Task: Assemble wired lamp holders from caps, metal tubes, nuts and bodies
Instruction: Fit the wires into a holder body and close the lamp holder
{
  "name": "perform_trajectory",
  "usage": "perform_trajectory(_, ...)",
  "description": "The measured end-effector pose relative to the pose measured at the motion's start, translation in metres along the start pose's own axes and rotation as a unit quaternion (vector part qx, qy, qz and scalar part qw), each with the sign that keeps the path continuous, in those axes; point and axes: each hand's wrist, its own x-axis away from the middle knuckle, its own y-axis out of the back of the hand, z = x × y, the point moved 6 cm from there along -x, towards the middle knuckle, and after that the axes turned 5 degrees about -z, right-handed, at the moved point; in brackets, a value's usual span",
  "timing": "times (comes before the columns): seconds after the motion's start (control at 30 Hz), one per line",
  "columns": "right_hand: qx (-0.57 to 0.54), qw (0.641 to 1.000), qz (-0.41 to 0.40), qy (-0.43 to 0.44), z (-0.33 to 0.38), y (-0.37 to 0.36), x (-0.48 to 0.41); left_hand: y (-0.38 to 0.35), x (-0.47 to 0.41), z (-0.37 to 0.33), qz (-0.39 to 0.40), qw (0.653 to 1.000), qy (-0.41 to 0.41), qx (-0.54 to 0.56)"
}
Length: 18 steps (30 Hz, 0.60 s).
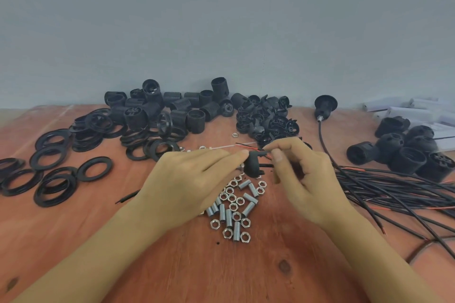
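Observation:
My left hand pinches a small black cap just above the table's middle. My right hand pinches a black wire at the cap's top; thin red and black strands stick out to the left past my fingers. Below both hands lies a loose heap of metal tubes and hex nuts. More caps are piled behind my hands, and threaded black bodies are stacked against the wall.
Black rings are spread over the left of the wooden table. A bundle of black wires fans out at the right, with larger black housings behind it. One wired lamp holder stands by the wall. White boxes sit at far right.

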Motion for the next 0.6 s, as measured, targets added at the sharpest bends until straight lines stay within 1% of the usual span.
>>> perform_trajectory(0.07, 0.047, 0.998, -0.013, -0.03, -0.009, 0.004, -0.002, 0.0, 0.001, 0.005, 0.015, 1.0, 0.015, -0.002)
perform_trajectory(0.1, 0.051, 0.998, -0.022, -0.041, -0.013, 0.006, -0.002, 0.0, 0.001, 0.006, 0.027, 0.999, 0.019, -0.003)
perform_trajectory(0.2, 0.006, 0.998, -0.028, -0.052, -0.011, 0.005, -0.003, -0.005, 0.002, 0.006, 0.065, 0.997, 0.028, 0.007)
perform_trajectory(0.27, -0.026, 0.999, -0.002, -0.043, -0.004, -0.003, -0.001, -0.008, 0.002, 0.003, 0.086, 0.995, 0.029, 0.028)
perform_trajectory(0.33, -0.049, 0.997, 0.041, -0.03, 0.002, -0.014, 0.003, -0.013, 0.003, -0.002, 0.106, 0.993, 0.028, 0.053)
perform_trajectory(0.4, -0.053, 0.996, 0.067, -0.024, 0.004, -0.02, 0.005, -0.016, 0.003, -0.004, 0.113, 0.99, 0.035, 0.072)
perform_trajectory(0.47, -0.013, 0.997, 0.067, -0.031, 0.0, -0.017, 0.004, -0.017, 0.005, -0.002, 0.113, 0.989, 0.046, 0.08)
perform_trajectory(0.53, 0.046, 0.997, 0.046, -0.05, -0.009, -0.009, 0.001, -0.018, 0.008, 0.003, 0.124, 0.987, 0.059, 0.078)
perform_trajectory(0.6, 0.05, 0.996, 0.012, -0.079, -0.018, -0.001, -0.001, -0.02, 0.011, 0.008, 0.138, 0.984, 0.079, 0.085)
